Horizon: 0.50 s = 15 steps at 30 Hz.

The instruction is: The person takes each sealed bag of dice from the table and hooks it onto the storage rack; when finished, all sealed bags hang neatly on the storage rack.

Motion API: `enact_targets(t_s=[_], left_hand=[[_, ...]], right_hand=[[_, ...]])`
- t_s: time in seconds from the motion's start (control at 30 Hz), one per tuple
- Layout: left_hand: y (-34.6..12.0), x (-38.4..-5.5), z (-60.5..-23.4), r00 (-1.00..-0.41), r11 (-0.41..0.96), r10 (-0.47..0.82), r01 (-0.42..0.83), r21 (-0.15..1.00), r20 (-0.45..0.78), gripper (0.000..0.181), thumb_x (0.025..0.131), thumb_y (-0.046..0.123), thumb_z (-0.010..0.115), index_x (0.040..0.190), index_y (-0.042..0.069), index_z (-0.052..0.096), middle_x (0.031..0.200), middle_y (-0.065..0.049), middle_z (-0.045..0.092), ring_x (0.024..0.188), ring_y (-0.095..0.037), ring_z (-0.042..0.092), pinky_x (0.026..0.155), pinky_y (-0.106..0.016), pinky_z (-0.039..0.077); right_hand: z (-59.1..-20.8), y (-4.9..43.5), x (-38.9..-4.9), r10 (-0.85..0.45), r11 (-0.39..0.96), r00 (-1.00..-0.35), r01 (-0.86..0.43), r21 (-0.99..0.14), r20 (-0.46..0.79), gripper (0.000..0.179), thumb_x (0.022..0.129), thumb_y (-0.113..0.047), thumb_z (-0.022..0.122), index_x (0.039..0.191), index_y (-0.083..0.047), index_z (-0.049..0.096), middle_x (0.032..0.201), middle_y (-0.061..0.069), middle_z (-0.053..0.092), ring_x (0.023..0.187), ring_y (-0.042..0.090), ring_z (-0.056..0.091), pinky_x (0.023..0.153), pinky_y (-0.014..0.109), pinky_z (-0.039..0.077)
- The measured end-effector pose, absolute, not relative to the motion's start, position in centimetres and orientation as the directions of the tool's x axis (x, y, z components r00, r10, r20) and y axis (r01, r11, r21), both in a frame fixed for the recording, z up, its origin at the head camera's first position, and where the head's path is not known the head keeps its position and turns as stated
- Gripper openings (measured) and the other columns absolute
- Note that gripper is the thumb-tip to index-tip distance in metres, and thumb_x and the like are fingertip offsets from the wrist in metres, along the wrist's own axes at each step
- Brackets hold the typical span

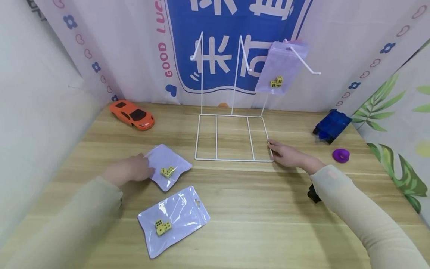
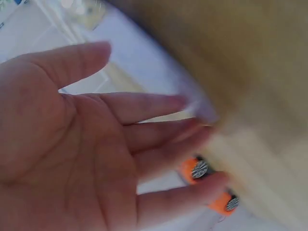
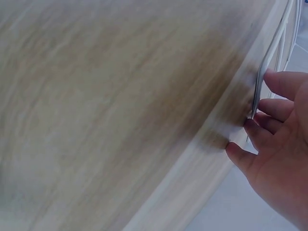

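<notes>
In the head view, a white wire rack (image 1: 234, 160) stands on a wood-grain table (image 1: 242, 209). Left of the rack's base lies a glossy lilac plastic pouch (image 1: 158, 156) showing small yellow cube dice (image 1: 167, 172), the left hand (image 1: 139, 168) at its left edge. A second lilac pouch (image 1: 183, 216), with a punched hang hole, lies front-left of the rack; a third lilac pouch (image 1: 279, 61) hangs on the rack's right hook. The right hand (image 1: 287, 154) touches the base's right side. The pouch probably handles light, limp and slippery, lumpy at the dice; its flat rim seems the best hold.

The left wrist view shows nearly straight fingers, thumb parted, gripping nothing, tips by the pouch's edge.

The right wrist view shows slightly bent fingers against thin, stiff-looking wire; whether they pinch it, one cannot tell.
</notes>
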<state>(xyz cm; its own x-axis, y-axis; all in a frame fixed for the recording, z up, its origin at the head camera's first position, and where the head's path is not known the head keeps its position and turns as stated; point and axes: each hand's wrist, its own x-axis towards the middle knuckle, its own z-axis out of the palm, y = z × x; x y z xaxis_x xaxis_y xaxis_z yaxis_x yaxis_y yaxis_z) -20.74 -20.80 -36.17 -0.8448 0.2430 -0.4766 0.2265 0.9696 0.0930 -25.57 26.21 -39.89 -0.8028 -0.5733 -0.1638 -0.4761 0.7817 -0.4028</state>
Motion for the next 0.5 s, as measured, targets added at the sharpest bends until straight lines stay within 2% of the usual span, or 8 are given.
enact_targets(t_s=[0.07, 0.13, 0.23, 0.37, 0.5], left_hand=[[-20.9, -21.0, -37.1, -0.872, 0.969, 0.248, 0.215, 0.126, -0.422, 0.052, 0.095, 0.027, 0.043, 0.125, -0.015, 0.042, 0.125, -0.041, 0.035, 0.111, -0.053, 0.039, 0.093, -0.06, 0.032], [-21.2, -21.5, -37.9, -0.903, 0.968, 0.242, 0.2, 0.151, -0.356, 0.057, 0.095, 0.027, 0.042, 0.133, -0.014, 0.031, 0.133, -0.04, 0.025, 0.119, -0.056, 0.027, 0.096, -0.062, 0.025], [-21.4, -22.2, -38.7, -0.933, 0.971, 0.217, 0.177, 0.158, -0.286, 0.056, 0.095, 0.026, 0.046, 0.131, -0.014, 0.033, 0.131, -0.037, 0.031, 0.117, -0.053, 0.032, 0.096, -0.06, 0.027], [-21.2, -22.7, -39.1, -0.949, 0.975, 0.21, 0.185, 0.125, -0.236, 0.048, 0.092, 0.023, 0.052, 0.12, -0.016, 0.046, 0.119, -0.036, 0.042, 0.108, -0.05, 0.042, 0.09, -0.059, 0.035], [-20.7, -23.0, -38.8, -0.955, 0.977, 0.202, 0.18, 0.118, -0.217, 0.04, 0.089, 0.02, 0.058, 0.107, -0.016, 0.051, 0.1, -0.03, 0.05, 0.093, -0.043, 0.05, 0.081, -0.054, 0.042]], right_hand=[[-39.9, 26.2, -25.6, -0.572, 0.783, -0.805, -0.477, -0.398, -0.159, 0.051, 0.091, -0.005, 0.05, 0.132, 0.017, 0.029, 0.143, 0.03, 0.018, 0.127, 0.045, 0.023, 0.102, 0.052, 0.022], [-39.9, 26.3, -25.6, -0.571, 0.783, -0.805, -0.476, -0.4, -0.16, 0.051, 0.092, -0.005, 0.05, 0.132, 0.017, 0.028, 0.143, 0.03, 0.018, 0.127, 0.045, 0.023, 0.102, 0.052, 0.022], [-40.1, 26.4, -25.6, -0.566, 0.785, -0.807, -0.465, -0.41, -0.168, 0.051, 0.092, -0.006, 0.05, 0.133, 0.016, 0.028, 0.143, 0.029, 0.017, 0.128, 0.045, 0.023, 0.102, 0.052, 0.023], [-40.1, 26.4, -25.5, -0.56, 0.787, -0.81, -0.452, -0.419, -0.176, 0.051, 0.093, -0.006, 0.049, 0.134, 0.016, 0.027, 0.144, 0.029, 0.016, 0.129, 0.044, 0.021, 0.103, 0.052, 0.022], [-40.0, 26.3, -25.5, -0.566, 0.78, -0.809, -0.463, -0.42, -0.161, 0.051, 0.092, -0.006, 0.05, 0.133, 0.016, 0.027, 0.144, 0.029, 0.017, 0.129, 0.044, 0.021, 0.103, 0.052, 0.021]])
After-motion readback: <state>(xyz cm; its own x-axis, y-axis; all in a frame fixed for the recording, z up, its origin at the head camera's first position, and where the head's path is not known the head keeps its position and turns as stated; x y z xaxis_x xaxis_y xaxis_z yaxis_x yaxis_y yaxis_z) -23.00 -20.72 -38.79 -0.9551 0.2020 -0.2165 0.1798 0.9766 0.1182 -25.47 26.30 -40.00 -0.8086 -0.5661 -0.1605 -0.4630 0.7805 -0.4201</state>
